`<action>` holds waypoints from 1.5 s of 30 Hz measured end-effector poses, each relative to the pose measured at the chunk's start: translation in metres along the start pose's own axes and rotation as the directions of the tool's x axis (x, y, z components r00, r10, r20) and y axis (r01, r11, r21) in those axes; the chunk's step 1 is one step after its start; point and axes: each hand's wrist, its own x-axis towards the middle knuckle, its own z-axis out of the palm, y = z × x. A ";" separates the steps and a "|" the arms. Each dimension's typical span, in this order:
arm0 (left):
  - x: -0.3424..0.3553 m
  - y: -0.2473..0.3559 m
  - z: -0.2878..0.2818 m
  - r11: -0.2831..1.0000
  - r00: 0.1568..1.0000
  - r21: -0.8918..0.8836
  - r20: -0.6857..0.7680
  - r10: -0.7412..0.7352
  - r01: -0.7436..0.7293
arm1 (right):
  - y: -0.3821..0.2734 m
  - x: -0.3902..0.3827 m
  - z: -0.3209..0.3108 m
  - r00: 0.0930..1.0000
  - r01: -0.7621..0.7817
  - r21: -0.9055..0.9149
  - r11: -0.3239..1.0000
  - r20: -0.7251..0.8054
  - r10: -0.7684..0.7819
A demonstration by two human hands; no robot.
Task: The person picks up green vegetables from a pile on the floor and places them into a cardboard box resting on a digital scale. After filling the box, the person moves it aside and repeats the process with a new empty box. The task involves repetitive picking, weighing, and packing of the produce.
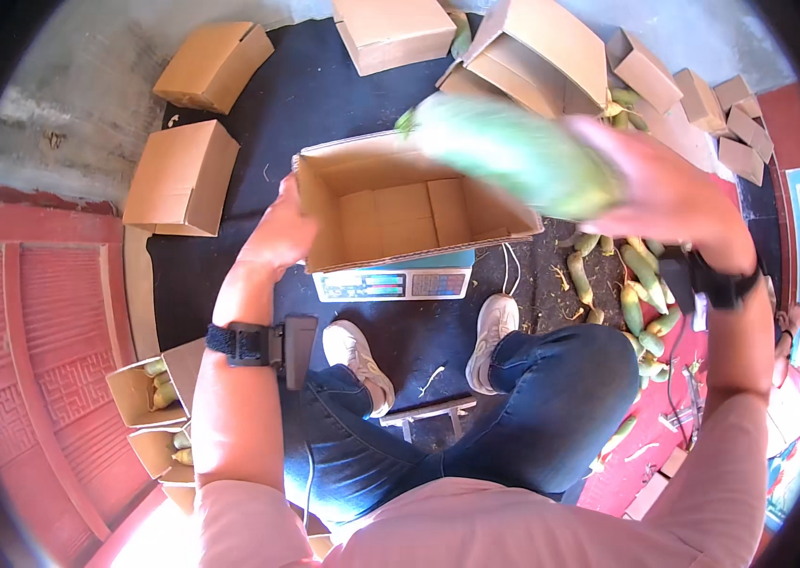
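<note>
A big pale-green radish-like vegetable point(504, 156), blurred, hangs tilted above the right part of an open cardboard box point(386, 216). The person's right hand point(650, 180) is gripping it by its right end. The left hand point(286, 227) touches the box's left end; from here I can't tell how tightly its fingers close. Bottom flaps show inside the box, which sits on a scale point(392, 284) with a lit display, just beyond the person's light shoes point(358, 358). To the right, more green vegetables point(641, 275) lie heaped on the ground. Brown cartons point(182, 175) stand along the wall on a dark sheet point(267, 114), and smaller open boxes point(138, 402) at lower left hold similar vegetables. Another person point(792, 398) shows at the far right edge.
</note>
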 end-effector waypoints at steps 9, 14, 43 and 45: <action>0.001 0.017 0.008 0.972 0.976 0.172 0.122 -0.182 0.160 | 0.053 0.195 0.177 0.667 -0.004 -0.290 0.957 0.712 0.218; -0.004 0.026 0.001 0.965 0.967 0.190 0.146 -0.210 0.180 | 0.077 0.209 0.237 0.547 0.099 -0.356 0.929 0.799 0.248; 0.007 0.034 -0.010 0.855 0.853 0.051 -0.126 -0.507 0.515 | 0.415 -0.308 0.331 0.248 -0.888 0.286 0.359 -0.360 0.899; 0.008 0.011 -0.023 0.907 0.895 -0.074 -0.149 -0.421 0.414 | 0.444 -0.307 0.320 0.234 -0.925 0.214 0.315 -0.334 0.913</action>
